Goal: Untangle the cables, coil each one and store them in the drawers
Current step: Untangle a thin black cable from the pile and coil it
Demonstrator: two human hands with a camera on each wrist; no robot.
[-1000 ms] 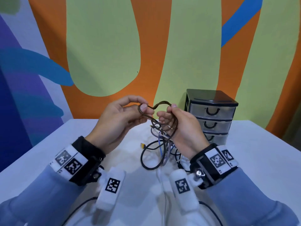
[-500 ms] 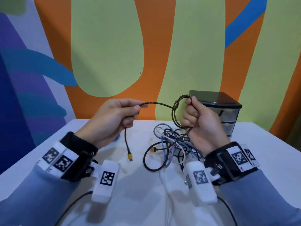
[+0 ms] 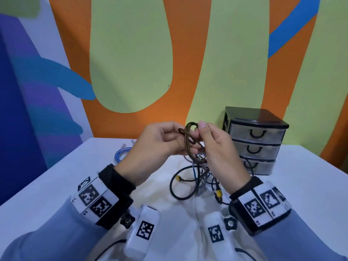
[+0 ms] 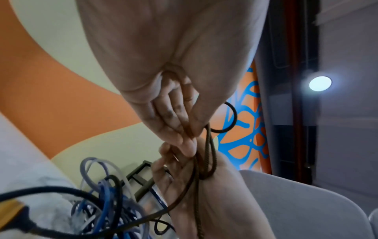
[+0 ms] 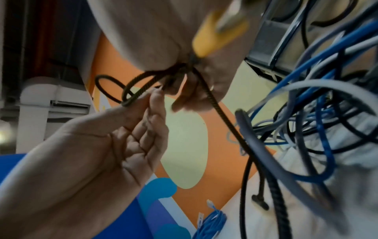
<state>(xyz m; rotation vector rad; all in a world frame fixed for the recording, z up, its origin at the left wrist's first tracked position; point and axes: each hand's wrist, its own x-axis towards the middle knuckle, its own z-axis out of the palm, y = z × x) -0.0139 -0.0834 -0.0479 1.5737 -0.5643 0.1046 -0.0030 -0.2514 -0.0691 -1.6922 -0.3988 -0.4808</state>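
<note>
A braided cable [image 3: 190, 142] is pinched in loops between the left hand [image 3: 156, 146] and right hand [image 3: 220, 147], above the cable tangle [image 3: 195, 178]. Bare table [image 3: 310, 185] is left toward the right edge beyond the drawers [image 3: 254, 142].

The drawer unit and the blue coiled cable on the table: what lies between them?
In the head view, both hands, left hand and right hand, hold the braided cable there, above the tangled pile.

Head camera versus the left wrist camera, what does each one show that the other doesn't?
Only the head view shows the three closed drawers, the coiled blue cable on the table, and both wristbands. Only the left wrist view shows the left hand from the palm side and a ceiling light. Both show the braided cable held by both hands above the tangle.
</note>
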